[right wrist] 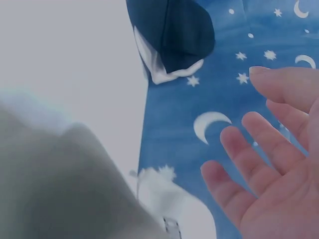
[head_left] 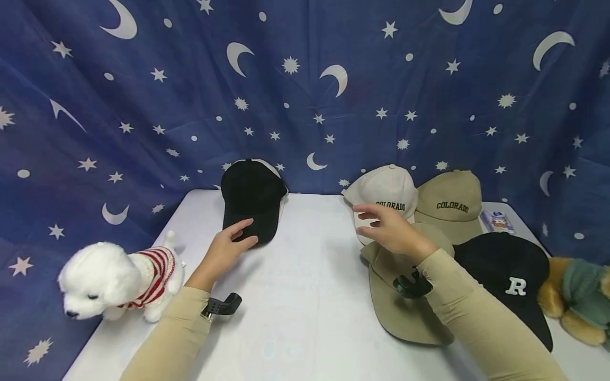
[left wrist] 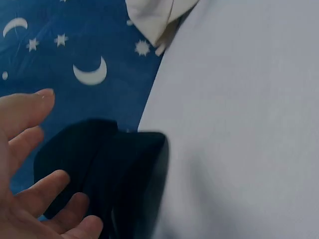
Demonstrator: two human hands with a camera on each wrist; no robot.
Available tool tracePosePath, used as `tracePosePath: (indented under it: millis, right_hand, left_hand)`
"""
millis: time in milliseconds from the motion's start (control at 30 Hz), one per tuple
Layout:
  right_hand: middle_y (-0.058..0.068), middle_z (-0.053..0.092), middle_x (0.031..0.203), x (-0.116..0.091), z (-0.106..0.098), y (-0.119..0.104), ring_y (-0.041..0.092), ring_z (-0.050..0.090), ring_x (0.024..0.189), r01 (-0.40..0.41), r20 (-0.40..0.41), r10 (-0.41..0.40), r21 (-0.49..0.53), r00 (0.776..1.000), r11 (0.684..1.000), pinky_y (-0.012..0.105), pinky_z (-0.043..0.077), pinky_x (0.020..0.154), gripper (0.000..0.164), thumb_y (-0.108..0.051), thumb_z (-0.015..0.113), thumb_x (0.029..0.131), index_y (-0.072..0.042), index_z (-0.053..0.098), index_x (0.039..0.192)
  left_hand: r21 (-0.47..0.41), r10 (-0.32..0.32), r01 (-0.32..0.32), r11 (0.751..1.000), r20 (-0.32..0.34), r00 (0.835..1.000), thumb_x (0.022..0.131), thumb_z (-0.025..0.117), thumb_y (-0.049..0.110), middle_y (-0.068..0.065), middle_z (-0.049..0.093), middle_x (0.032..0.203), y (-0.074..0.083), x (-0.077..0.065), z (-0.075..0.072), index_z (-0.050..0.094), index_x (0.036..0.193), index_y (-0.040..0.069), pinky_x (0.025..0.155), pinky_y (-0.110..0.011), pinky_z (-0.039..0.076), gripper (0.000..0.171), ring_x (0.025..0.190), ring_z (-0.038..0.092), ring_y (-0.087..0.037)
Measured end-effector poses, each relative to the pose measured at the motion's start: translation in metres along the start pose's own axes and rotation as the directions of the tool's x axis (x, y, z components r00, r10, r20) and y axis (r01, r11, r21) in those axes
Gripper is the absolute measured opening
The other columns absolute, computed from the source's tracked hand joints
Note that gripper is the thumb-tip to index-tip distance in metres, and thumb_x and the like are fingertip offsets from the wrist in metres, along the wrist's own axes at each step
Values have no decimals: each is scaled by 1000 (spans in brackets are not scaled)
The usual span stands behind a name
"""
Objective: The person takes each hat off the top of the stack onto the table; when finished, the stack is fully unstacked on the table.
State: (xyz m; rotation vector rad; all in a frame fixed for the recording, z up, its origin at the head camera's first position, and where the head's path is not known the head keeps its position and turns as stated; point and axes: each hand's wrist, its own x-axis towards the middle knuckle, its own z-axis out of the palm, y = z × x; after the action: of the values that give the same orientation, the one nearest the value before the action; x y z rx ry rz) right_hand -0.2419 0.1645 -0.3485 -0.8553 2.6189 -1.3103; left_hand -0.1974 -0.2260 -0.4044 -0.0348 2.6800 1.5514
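My left hand (head_left: 224,253) is at the front of a black cap (head_left: 250,193), its fingers spread and relaxed over the brim's edge. The left wrist view shows a gap between the fingers and that cap (left wrist: 99,164). A white cap (head_left: 268,167) peeks out behind the black one. My right hand (head_left: 396,231) hovers in front of a white COLORADO cap (head_left: 388,185), fingers loosely extended and holding nothing. Below that hand lies a plain khaki cap (head_left: 405,312), partly hidden by the right forearm. A khaki COLORADO cap (head_left: 450,191) stands beside the white one.
A black cap with a white R (head_left: 495,262) sits at the right, beside a brown plush toy (head_left: 583,296) in a green top. Behind it is a small purple box (head_left: 498,221). A white plush dog (head_left: 97,275) stands left. A starry blue curtain (head_left: 305,95) backs the white table (head_left: 305,296).
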Motion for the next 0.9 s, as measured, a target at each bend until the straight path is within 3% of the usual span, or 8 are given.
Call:
tracePosePath:
  millis: [200,433,633,900]
  right_hand:
    - [17,55,139,28,21,-3,37,56,123,-28,17,28,32,999,999,50,48,98,46,-8,69,93,1,58,136]
    - [11,57,139,69,40,-14,28,56,124,-74,41,74,-11,996,997,45,49,96,47,-19,71,93,-10,59,138]
    - [9,55,143,99,56,-18,28,55,125,-86,54,86,3,995,996,43,47,99,50,-18,72,92,-7,57,140]
    - [10,51,146,119,70,-20,30,52,128,-125,88,121,40,989,991,43,48,99,54,-16,71,93,-6,53,143]
  left_hand:
    - [-10,-31,30,999,-65,997,98,66,28,-16,27,161,-11,8,-13,40,155,16,116,-50,26,64,145,28,-37]
    - [-35,-43,39,999,-122,992,97,67,28,-19,28,160,-22,20,-21,38,156,13,115,-51,25,67,145,27,-38]
    - [-47,-75,69,996,-145,987,95,70,27,-16,23,163,-35,30,-24,34,157,13,115,-49,28,73,145,26,-41]
    - [-44,-186,182,982,-122,975,94,71,29,-23,17,162,-41,32,-28,21,160,13,112,-50,32,84,142,31,-42]
